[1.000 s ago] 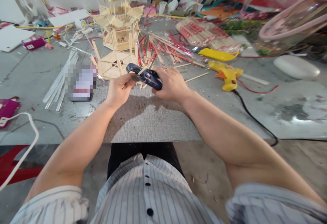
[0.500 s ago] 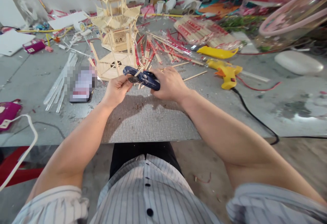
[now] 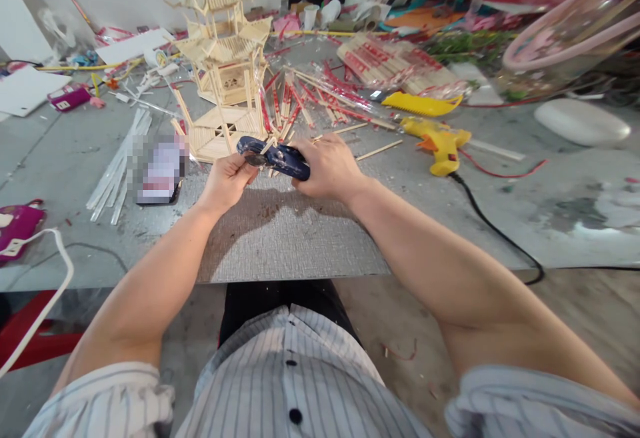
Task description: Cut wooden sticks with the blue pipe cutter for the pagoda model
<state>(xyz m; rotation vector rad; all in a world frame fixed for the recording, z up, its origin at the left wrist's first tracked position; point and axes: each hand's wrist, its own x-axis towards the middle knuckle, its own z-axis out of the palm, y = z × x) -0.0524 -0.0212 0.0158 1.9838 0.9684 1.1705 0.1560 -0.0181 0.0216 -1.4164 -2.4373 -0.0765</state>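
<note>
My right hand is wrapped round a dark blue hand cutter, held just above the table's front part. At the cutter's left end, my left hand pinches a thin wooden stick, which crosses the tool; its near end is hidden by the fingers and the tool. Right behind the hands stands a hexagonal stick base with upright posts. A tiered pagoda model of pale wooden sticks rises behind it.
A phone and clear glue sticks lie to the left. To the right are a yellow glue gun with a black cord, a yellow saw-toothed tool and a white oval object. Packs of wooden sticks lie behind.
The stick at the cutter looks shifted and tilted slightly. Both hands keep nearly the same place and grip; the whole view has moved a little.
</note>
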